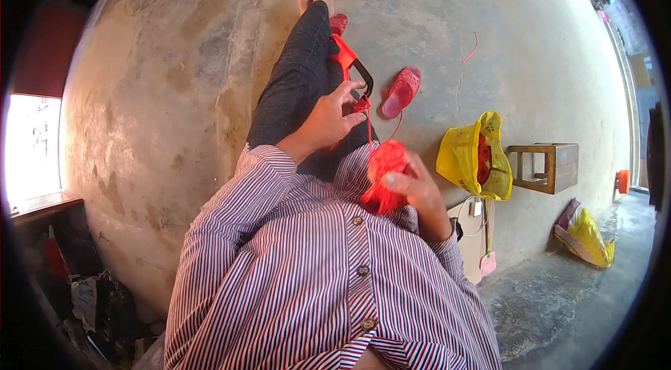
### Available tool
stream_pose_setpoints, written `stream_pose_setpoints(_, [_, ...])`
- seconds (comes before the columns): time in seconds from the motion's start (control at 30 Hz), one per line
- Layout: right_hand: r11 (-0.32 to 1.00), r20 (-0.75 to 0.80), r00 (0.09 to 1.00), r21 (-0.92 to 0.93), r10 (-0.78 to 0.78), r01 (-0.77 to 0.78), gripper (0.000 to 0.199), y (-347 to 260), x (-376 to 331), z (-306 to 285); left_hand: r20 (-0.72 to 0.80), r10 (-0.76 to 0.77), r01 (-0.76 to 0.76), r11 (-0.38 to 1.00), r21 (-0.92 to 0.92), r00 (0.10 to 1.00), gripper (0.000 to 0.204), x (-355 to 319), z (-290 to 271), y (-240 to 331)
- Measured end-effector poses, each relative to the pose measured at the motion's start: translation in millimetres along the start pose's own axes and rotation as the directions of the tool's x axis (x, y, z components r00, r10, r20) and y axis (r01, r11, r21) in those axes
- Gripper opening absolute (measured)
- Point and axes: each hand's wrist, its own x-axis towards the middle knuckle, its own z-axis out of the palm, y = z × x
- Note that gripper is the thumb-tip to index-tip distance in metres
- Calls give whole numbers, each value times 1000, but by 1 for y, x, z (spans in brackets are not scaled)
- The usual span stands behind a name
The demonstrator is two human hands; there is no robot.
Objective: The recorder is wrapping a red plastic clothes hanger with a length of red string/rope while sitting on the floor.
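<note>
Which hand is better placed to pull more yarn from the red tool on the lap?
Probably the left hand: its fingers already pinch the red strand beside the red tool. The right hand is occupied, gripping the red yarn ball.

Daylight floods the concrete floor (175,90) evenly; a blown-out window (31,146) glares at left. Fisheye bending curves the edges, the corners fall black, and shadows stay soft.
</note>
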Motion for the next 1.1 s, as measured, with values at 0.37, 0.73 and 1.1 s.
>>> stream_pose_setpoints(0.37, [996,-167,986,86,-24,38,43,-17,-1,49,105,-1,6,999,-46,994,34,16,7,-30])
stream_pose_setpoints(0.73, [988,-455,879,-110,-144,105,29,-20,21,-25,50,-94,103,966,-239,994,47,8,9,-25])
stream_pose_setpoints(1.1, [925,-559,754,-338,-346,173,32,41,106,-34,-64,96,-93,995,34,993,41,5,6,-16])
